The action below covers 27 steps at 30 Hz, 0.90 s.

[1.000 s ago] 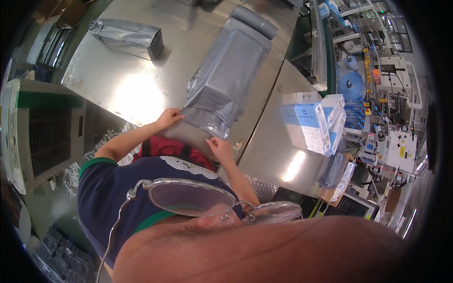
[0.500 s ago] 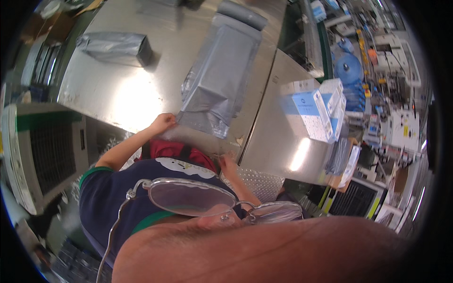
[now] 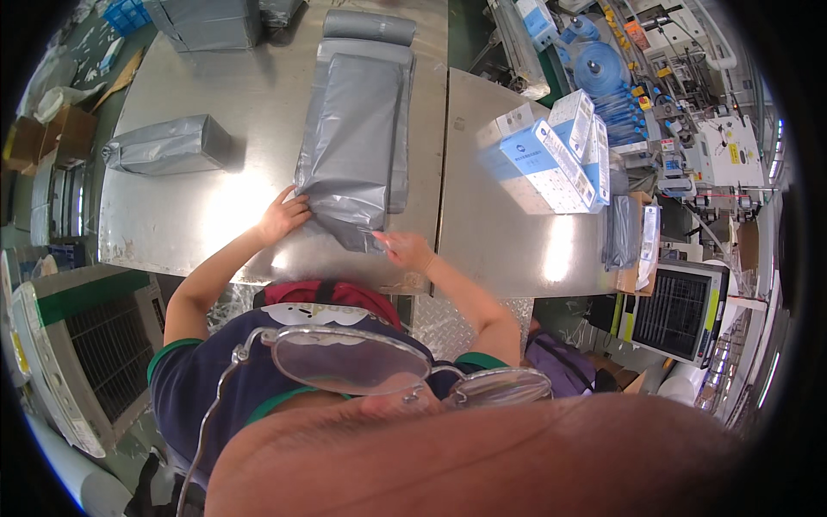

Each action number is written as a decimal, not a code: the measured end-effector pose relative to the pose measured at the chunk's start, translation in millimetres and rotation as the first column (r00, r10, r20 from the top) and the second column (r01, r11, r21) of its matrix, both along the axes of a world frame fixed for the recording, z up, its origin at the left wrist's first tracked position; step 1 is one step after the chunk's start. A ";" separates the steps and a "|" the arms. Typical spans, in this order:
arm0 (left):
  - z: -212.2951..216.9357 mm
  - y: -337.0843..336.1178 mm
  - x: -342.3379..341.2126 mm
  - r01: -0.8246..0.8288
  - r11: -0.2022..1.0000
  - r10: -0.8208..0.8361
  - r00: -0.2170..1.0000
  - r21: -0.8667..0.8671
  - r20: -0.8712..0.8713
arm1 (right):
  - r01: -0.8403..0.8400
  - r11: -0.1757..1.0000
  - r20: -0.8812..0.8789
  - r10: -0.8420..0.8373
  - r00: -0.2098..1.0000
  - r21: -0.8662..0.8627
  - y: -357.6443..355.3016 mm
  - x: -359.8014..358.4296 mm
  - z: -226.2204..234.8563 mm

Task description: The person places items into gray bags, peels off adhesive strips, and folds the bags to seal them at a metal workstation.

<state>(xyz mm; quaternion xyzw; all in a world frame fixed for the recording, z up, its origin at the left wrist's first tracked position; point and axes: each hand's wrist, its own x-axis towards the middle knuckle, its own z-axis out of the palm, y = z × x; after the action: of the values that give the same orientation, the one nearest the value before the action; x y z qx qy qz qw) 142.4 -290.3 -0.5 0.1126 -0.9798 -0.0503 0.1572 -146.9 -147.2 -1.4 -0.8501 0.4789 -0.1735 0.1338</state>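
A flat grey plastic bag [image 3: 357, 138] lies on a stack of similar bags on the metal table in front of me. My left hand [image 3: 284, 217] is at its near left edge, fingers closed on the creased film. My right hand [image 3: 408, 251] is at the near end, thumb and fingertips pinching the loose edge of the bag. The film between the hands is wrinkled. Beyond the stack lies a rolled grey bag bundle [image 3: 369, 28].
On the metal table [image 3: 250, 86], a grey wrapped parcel [image 3: 168, 145] lies to the left and a larger one [image 3: 207, 21] at the far left. Blue-and-white boxes [image 3: 551, 164] stand to the right. Floor fans [image 3: 99, 345] flank the table, with machinery [image 3: 728, 155] beyond.
My right hand has come up from the table's near edge to the bag's near end and now pinches it. My left hand stays at the bag's left edge. The whole view has shifted.
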 end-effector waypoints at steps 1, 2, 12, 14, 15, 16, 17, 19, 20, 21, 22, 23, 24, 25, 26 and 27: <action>2.3 1.8 0.9 -0.021 1.000 0.021 1.000 0.005 0.011 | -0.003 1.000 0.005 0.003 1.000 0.005 10.6 -0.2 -4.6; 1.5 3.9 2.7 -0.029 1.000 0.029 0.999 0.009 0.016 | 0.133 0.986 0.121 -0.120 0.985 -0.105 23.0 -2.9 -10.8; 6.3 0.5 4.0 0.021 1.000 -0.022 0.996 0.009 0.087 | 0.388 0.788 -0.267 -0.291 0.919 0.477 141.0 -5.2 -22.5; 5.5 3.2 10.2 0.010 1.000 -0.013 0.995 0.028 0.102 | 0.207 0.955 -0.230 -0.157 0.960 0.213 77.8 -5.9 18.5; 6.8 1.9 10.2 0.014 1.000 -0.016 0.995 0.025 0.095 | 0.091 0.996 -0.197 -0.084 0.977 0.025 45.0 -5.6 23.5; 9.0 -2.1 7.6 0.033 0.999 -0.034 0.995 0.010 0.092 | 0.063 0.998 -0.223 -0.062 0.973 0.000 19.1 -5.3 20.4; 9.9 -4.5 6.0 0.042 0.999 -0.042 0.995 -0.007 0.092 | 0.026 0.999 -0.248 -0.031 0.968 -0.025 -0.4 -6.9 14.7; 8.5 -8.1 7.1 0.018 0.999 -0.019 0.999 0.049 0.026 | -0.083 0.993 -0.162 0.069 0.984 -0.081 -29.5 -14.9 -4.8; 6.7 -9.3 8.4 0.006 0.993 -0.002 0.999 0.116 -0.036 | -0.178 0.975 -0.077 0.169 0.983 -0.133 -39.7 -17.0 -11.3; 4.8 -10.1 8.0 -0.009 0.995 0.013 0.999 0.103 -0.038 | -0.193 0.970 -0.081 0.183 0.980 -0.145 -42.5 -22.1 -15.5; -3.6 -5.8 12.6 -0.127 0.942 0.167 0.980 0.311 -0.105 | -0.058 0.988 0.111 0.074 0.991 -0.140 -44.2 -20.1 -9.0; -6.6 -5.9 10.0 -0.193 0.842 0.306 0.940 0.504 -0.151 | 0.096 0.989 0.292 -0.060 0.955 -0.109 -42.8 -19.5 -2.3; -10.0 -8.5 4.3 -0.305 0.777 0.451 0.880 0.551 -0.149 | 0.310 0.951 0.511 -0.271 0.816 0.009 -43.0 -13.4 -9.4; -3.0 -6.3 -13.7 -0.381 0.438 0.738 0.669 0.814 -0.084 | 0.308 0.951 0.510 -0.265 0.819 -0.001 -49.1 -11.9 -17.0; -5.8 -13.3 -20.2 -0.266 0.241 0.800 0.599 0.933 -0.036 | 0.473 0.867 0.573 -0.470 0.671 0.157 -54.4 -10.0 -22.1; -12.0 -23.5 -27.0 -0.118 0.039 0.842 0.539 0.992 0.031 | 0.597 0.734 0.592 -0.649 0.478 0.323 -59.8 -7.1 -27.5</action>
<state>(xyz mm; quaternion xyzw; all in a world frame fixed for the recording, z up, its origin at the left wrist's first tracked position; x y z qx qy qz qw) 115.4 -313.7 -12.5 0.5111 -0.5191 -0.5850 0.3565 -154.0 -207.0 -28.9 -0.4892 0.6776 -0.4863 0.2550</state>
